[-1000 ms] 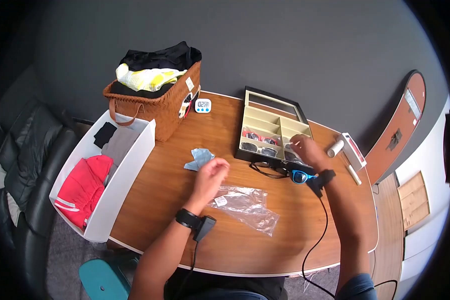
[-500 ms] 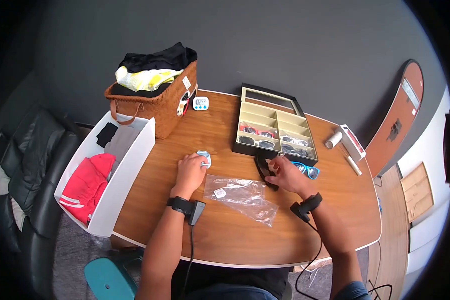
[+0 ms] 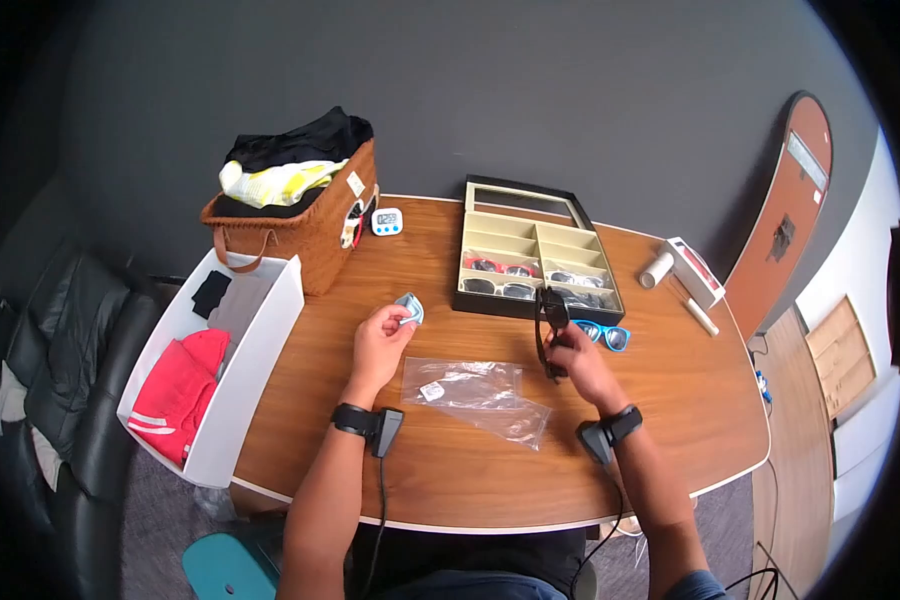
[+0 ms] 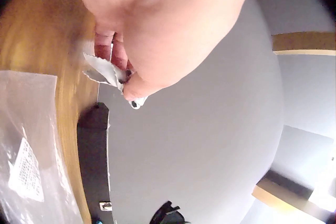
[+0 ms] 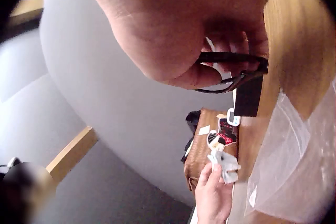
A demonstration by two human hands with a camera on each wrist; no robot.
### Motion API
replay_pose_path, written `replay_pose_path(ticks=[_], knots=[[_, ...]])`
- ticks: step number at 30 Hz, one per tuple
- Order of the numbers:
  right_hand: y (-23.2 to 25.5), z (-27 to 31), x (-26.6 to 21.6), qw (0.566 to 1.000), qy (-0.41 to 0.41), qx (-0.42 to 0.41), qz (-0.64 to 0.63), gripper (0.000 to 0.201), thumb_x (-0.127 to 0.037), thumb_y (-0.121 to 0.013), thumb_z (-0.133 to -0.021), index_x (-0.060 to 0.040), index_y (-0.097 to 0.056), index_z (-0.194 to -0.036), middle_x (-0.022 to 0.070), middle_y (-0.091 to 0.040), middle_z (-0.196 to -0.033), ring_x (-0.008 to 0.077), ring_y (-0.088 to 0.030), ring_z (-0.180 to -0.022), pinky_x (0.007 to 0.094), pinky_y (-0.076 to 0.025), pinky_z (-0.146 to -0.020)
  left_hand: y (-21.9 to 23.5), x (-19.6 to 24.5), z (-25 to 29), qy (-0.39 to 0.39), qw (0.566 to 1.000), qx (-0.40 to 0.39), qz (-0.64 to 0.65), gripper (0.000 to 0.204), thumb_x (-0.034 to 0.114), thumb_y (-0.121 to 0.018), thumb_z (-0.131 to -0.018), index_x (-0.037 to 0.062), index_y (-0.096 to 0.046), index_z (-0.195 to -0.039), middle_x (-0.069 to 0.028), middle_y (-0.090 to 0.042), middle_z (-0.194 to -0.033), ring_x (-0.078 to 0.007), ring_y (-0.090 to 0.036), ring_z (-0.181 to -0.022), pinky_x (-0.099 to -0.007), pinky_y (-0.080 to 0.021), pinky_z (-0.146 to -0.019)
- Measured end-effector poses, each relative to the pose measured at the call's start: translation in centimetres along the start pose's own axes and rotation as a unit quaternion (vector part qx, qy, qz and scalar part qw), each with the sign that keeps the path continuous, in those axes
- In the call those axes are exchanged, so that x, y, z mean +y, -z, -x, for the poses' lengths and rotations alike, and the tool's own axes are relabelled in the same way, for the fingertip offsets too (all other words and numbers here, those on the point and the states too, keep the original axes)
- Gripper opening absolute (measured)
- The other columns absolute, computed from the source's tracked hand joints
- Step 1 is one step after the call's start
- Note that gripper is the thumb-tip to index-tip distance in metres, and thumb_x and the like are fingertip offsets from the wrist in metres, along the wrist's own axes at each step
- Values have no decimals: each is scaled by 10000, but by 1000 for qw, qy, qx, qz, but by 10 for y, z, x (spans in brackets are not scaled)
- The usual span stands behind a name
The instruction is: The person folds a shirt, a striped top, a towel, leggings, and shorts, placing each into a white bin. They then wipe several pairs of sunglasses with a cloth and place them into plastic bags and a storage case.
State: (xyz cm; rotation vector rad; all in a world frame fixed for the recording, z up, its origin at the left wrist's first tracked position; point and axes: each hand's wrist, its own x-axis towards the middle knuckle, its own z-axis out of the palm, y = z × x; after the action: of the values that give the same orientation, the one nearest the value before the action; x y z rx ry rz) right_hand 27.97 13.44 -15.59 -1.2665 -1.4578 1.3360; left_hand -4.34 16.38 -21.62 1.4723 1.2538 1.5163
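Note:
My left hand (image 3: pixel 376 352) pinches a crumpled light blue cloth (image 3: pixel 409 310) between thumb and fingers; in the left wrist view the cloth (image 4: pixel 107 71) looks greyish white. Held up by my right hand (image 3: pixel 582 366) is a pair of black sunglasses (image 3: pixel 554 309), upright in front of the case. In the right wrist view my thumb and fingers grip the dark frame (image 5: pixel 233 58). Between the hands lies a clear plastic bag (image 3: pixel 475 390) with a white label. Blue sunglasses (image 3: pixel 616 339) rest just beyond the right hand. The open display case (image 3: pixel 500 228) has several sunglasses in its front compartments.
A wicker basket (image 3: pixel 290 235) heaped with clothes and a white bin (image 3: pixel 260 350) of folded clothes stand at the left. A small timer (image 3: pixel 387 222) sits by the basket. At the right are a white roll (image 3: pixel 657 270), a box (image 3: pixel 695 272) and a white stick (image 3: pixel 703 317).
My right hand has come from the case to the black sunglasses on the table and lifted them upright. The left hand has moved to the blue cloth and picked it up.

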Motion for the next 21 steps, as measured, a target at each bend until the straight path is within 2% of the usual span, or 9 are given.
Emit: replay_pose_path(ticks=[2, 4, 7, 10, 12, 13, 14, 17, 21], knots=[[-11, 24, -2, 997, 79, 20, 8, 190, -36, -636, -804, -82, -526, -952, -16, -528, -852, 85, -500, -762, 220, -408, -668, -4, 6, 1, 13, 999, -14, 46, 121, 1, -666, -868, 6, -631, -985, -36, -663, -861, -70, -608, -766, -223, -491, -652], [-18, 44, -8, 997, 10, -4, -74, 210, -34, -679, -803, -86, -523, -934, -46, -516, -833, 38, -473, -749, 200, -377, -641, -8, 17, 5, 27, 996, -30, 85, 123, 5, -661, -879, 9, -628, -998, -33, -673, -876, -65, -609, -780, -221, -491, -664], [-21, 48, 13, 966, 21, -52, -251, 205, -60, -701, -814, -90, -538, -934, -57, -522, -814, 32, -480, -723, 206, -383, -628, -14, 31, 14, 57, 984, -55, 162, 155, 10, -645, -901, 4, -606, -1050, -29, -664, -918, -80, -615, -823, -224, -490, -729], [-30, 50, 19, 975, 90, -7, -206, 204, -82, -719, -817, -86, -559, -943, -57, -535, -762, 36, -498, -686, 220, -405, -619, -22, 31, 21, 44, 981, -60, 181, 138, 4, -640, -904, 3, -600, -1036, -33, -654, -940, -87, -612, -850, -228, -491, -743], [-25, 46, 24, 990, 107, 19, -84, 244, -123, -744, -808, -53, -576, -971, -48, -544, -720, 39, -502, -672, 224, -423, -612, -35, 55, 32, 39, 984, -49, 164, 131, 12, -627, -916, -7, -591, -1040, -35, -651, -934, -91, -610, -848, -228, -494, -739], [-24, 49, 22, 989, 118, 71, 60, 326, -148, -768, -763, -23, -589, -1005, 22, -616, -710, 112, -594, -657, 271, -474, -611, -42, 71, 38, 30, 982, -75, 168, 130, 21, -641, -906, -7, -603, -1027, -36, -649, -942, -96, -609, -853, -231, -495, -740], [-24, 53, 19, 990, 112, 71, 56, 326, -148, -768, -763, -23, -589, -1005, 22, -616, -710, 112, -594, -657, 271, -474, -611, -50, 87, 46, 26, 980, -99, 172, 129, 29, -655, -896, -8, -615, -1013, -37, -647, -950, -100, -608, -857, -235, -496, -740], [-29, 62, 5, 954, 170, 119, 217, 428, -167, -768, -692, -26, -588, -1055, 163, -676, -784, 350, -667, -709, 406, -527, -636, -80, 141, 66, -183, 964, -163, -107, 130, 48, -712, -830, 14, -662, -946, -68, -629, -990, -165, -619, -870, -272, -501, -746], [-24, 72, -12, 964, 154, 70, 203, 461, -190, -772, -731, -26, -568, -1110, 149, -651, -778, 314, -648, -705, 384, -512, -640, -109, 137, 67, -344, 887, -199, -237, 141, 14, -697, -796, 23, -663, -932, -96, -616, -946, -279, -629, -850, -365, -515, -725]])
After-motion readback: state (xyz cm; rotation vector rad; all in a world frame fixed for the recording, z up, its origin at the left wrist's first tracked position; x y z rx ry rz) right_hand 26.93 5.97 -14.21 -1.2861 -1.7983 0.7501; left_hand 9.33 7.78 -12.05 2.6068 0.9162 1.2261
